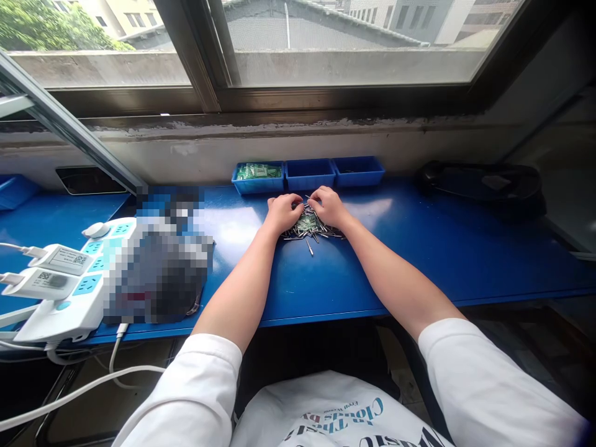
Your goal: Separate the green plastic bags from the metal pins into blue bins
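A loose pile of slim metal pins or rivets (316,231) lies on the blue table, with some green pieces (307,220) among them. At the pile's left side my left hand (284,213) has its fingers curled inward, thumb and fingertips close together. My right hand (328,207) faces it from the right, its fingers bent in a pinch over the pile. What either hand grips is too small to make out. One single pin (310,248) lies apart, nearer to me.
Behind the pile stand three joined blue bins; the left bin (258,187) holds green items in clear plastic. A white power strip (69,304) with chargers and a blurred dark bundle (158,273) lie left. A black case (482,183) sits at the right rear.
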A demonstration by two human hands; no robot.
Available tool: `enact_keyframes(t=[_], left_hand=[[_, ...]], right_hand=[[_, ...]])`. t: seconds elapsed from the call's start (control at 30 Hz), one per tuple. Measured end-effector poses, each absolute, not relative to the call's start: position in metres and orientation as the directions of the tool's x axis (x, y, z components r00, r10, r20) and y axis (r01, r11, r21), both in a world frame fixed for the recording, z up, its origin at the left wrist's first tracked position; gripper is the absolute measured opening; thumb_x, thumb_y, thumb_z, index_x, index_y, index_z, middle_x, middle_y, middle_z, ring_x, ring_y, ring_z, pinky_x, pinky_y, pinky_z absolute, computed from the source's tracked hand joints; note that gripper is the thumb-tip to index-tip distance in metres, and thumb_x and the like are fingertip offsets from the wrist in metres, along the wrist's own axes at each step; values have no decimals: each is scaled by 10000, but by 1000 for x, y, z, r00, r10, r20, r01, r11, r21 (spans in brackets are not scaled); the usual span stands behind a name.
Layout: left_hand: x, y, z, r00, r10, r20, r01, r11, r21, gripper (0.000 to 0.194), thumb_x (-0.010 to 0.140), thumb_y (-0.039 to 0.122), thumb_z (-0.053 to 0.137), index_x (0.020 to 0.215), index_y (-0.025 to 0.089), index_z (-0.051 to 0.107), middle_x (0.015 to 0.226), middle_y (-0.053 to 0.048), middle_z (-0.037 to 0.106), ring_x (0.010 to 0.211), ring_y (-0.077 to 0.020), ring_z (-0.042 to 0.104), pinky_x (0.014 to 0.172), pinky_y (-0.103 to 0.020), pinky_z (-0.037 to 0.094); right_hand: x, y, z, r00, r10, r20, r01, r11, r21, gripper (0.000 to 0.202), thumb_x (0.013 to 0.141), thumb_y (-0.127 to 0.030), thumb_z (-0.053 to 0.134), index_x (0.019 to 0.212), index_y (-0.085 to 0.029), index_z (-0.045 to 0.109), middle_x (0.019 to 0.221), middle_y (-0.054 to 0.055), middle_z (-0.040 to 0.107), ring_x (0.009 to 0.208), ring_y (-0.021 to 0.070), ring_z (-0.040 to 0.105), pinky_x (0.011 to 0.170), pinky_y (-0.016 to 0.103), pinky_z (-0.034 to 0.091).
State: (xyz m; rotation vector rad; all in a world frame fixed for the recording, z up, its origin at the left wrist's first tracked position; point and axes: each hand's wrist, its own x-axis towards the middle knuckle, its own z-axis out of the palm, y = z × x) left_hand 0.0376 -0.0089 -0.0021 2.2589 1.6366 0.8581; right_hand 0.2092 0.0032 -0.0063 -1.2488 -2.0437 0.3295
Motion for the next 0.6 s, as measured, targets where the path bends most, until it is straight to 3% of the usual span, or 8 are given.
enact_keyframes(t=[0.17,0.27,0.4,0.5,0.6], left_hand=[[38,-13,3,230,887,401,723,-431,539,210,842,310,584,1010,231,683,1052,-30,734,1042,-217,639,996,-386,372],[40,-15,4,281,860,425,687,-490,537,195,828,316,620,986,224,685,1040,-27,737,1019,-199,646,989,-362,377],[42,-14,1,290,854,433,703,-497,509,210,857,383,602,968,230,693,1031,-34,743,1010,-203,651,990,-366,368],[42,-11,-1,278,854,439,710,-490,505,241,888,407,563,980,230,699,1036,-46,746,1000,-206,657,991,-369,362],[42,-10,0,262,866,425,720,-469,511,261,921,399,514,998,234,701,1056,-46,747,1001,-205,660,994,-369,359]], right_hand=[[208,0,2,-206,846,493,500,524,-690,153,854,-305,526,770,-188,575,777,34,592,722,159,539,716,300,449],[207,-1,4,-152,887,435,375,459,-805,184,828,-362,579,747,-197,569,696,5,589,639,135,511,641,284,428],[205,-2,10,-165,949,270,71,285,-956,311,784,-493,635,731,-210,520,654,-1,633,478,91,444,486,260,371],[204,-2,13,-179,964,196,-72,186,-980,392,709,-548,707,730,-210,509,672,3,663,418,65,409,423,240,320],[205,0,12,-155,972,177,-69,168,-983,400,690,-545,729,716,-204,520,654,-5,652,419,56,404,412,229,302]])
